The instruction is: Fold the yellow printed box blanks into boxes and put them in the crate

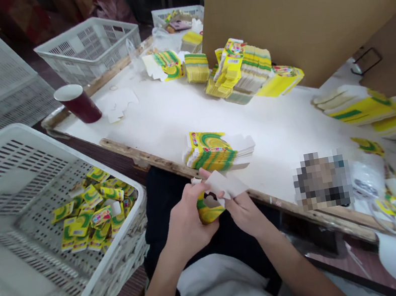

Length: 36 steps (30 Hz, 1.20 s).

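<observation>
Shirt [223, 291] below left hand [189, 218], curled grip around yellow carton [209, 213]; right hand [246, 212], pinch grip on white flap [226, 184].

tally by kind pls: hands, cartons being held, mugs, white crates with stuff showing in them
Hands: 2 (left hand, right hand)
Held yellow-green carton: 1
Dark red mug: 1
White crates with stuff showing inside: 2 (near crate, far crate)
Total: 6
</observation>
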Available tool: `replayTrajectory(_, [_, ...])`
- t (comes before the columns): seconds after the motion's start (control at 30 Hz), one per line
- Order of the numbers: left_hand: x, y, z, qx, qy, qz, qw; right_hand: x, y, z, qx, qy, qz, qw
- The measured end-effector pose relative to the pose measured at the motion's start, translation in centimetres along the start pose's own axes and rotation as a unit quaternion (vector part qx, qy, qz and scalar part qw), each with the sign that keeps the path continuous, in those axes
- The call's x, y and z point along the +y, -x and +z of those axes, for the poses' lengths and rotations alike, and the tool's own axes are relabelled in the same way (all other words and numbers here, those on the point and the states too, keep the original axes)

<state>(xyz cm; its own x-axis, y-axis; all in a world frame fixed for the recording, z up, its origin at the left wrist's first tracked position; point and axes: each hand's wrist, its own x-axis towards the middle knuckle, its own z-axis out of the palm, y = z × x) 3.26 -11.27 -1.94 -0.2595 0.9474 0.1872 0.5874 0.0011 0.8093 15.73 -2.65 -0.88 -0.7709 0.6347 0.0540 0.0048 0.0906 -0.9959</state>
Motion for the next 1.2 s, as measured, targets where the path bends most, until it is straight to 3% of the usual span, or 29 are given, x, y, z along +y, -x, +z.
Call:
replayTrajectory(0.13, [-0.4,0.1,-0.1,0.012,0.036,-0.017,0.999,-0.1,0.2,0.2,-0.046,0.038,-0.057,0.997])
replayTrajectory(0.27, [-0.8,0.0,-0.2,0.016,0.033,-0.014,0.999,-0.2,0.1,0.3,-0.055,0.121,-0.109,0.985])
replayTrajectory(0.4, [-1.1,-0.2,-0.5,0.003,0.055,-0.038,0.998,-0.1,-0.1,0.0,-0.064,0.171,-0.089,0.979])
replayTrajectory(0.57, [-1.3,-0.5,-1.3,-0.015,0.015,-0.039,0.999,-0.2,-0.3,-0.6,-0.13,0.221,-0.038,0.966])
replayTrajectory(0.83, [-0.9,-1.1,-1.9,-0.042,-0.006,-0.016,0.999,0.2,-0.4,-1.1,-0.07,0.276,-0.077,0.955])
replayTrajectory(1.07, [-0.4,-1.2,-1.7,-0.057,0.01,-0.015,0.998,-0.8,-0.5,-2.8,-0.13,0.213,-0.064,0.966])
replayTrajectory(1.2, [-0.3,-1.0,-1.5,-0.046,-0.009,0.002,0.999,-0.3,-0.4,-2.0,-0.097,0.206,-0.059,0.972])
